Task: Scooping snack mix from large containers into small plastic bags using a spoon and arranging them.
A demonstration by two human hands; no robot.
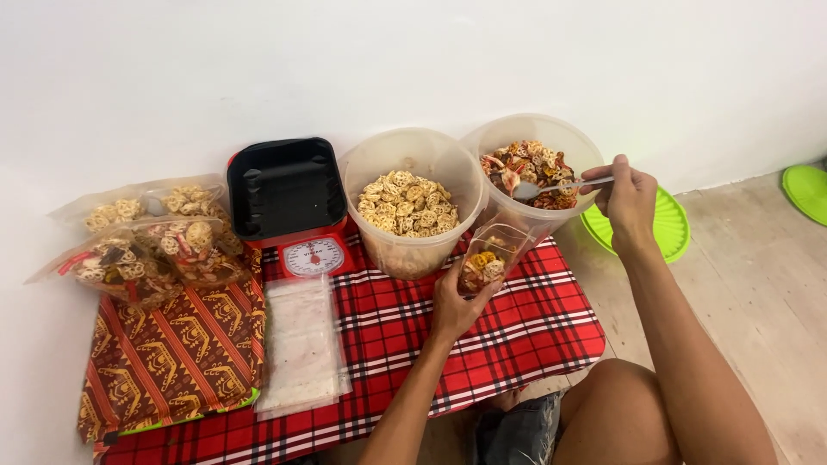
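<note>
Head view: your left hand [454, 303] grips a small clear bag [488, 255] at centre frame, partly filled; your right hand [627, 200] clasps a spoon [551, 187] over the mixed-snack tub [531, 172] — several filled bags [151, 245] lie at left, flat empty bags [301, 344] wait unfilled.

Spoon [551, 186] over snack tub [534, 138], bag [487, 258] below

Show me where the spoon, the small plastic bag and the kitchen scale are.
spoon [551, 187], head view, on its handle.
small plastic bag [491, 254], head view, on its clear side.
kitchen scale [314, 257], head view, on its dial.
</note>
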